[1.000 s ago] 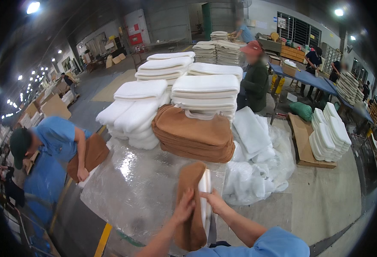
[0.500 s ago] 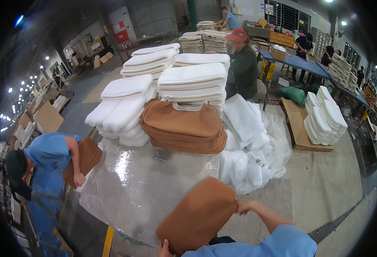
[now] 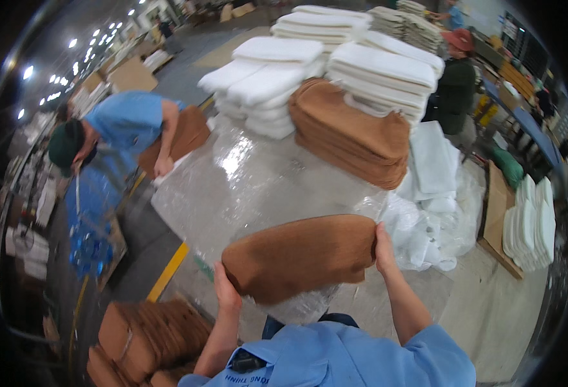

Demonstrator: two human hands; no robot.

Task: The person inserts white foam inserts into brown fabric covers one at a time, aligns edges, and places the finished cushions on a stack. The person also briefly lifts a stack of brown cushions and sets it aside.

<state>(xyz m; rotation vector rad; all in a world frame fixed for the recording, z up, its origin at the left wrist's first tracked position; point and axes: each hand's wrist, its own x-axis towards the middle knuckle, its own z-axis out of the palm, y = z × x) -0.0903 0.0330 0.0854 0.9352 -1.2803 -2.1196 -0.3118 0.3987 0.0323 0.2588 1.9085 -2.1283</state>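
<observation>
Between my two hands I hold a brown cushion [image 3: 303, 255] up in front of my body, above the plastic-covered surface. My left hand [image 3: 226, 287] grips its left end, the thumb along the near edge. At the opposite end, my right hand [image 3: 383, 248] clasps the right edge. A stack of brown cushions [image 3: 348, 135] lies farther off, against piled white pads [image 3: 384, 71]. Close by my left arm, another group of brown cushions [image 3: 148, 338] stands low at the lower left.
Clear plastic sheeting [image 3: 232, 180] covers the work surface. At left, a co-worker in a blue shirt [image 3: 129, 126] bends over a brown cushion. Crumpled plastic and white pads [image 3: 426, 213] lie to the right, near a cardboard sheet [image 3: 493, 219]. Another person [image 3: 455, 84] stands behind the piles.
The cushion has come up and turned from slanted to nearly level across my front. My view has swung left, bringing the lower-left brown cushions into sight.
</observation>
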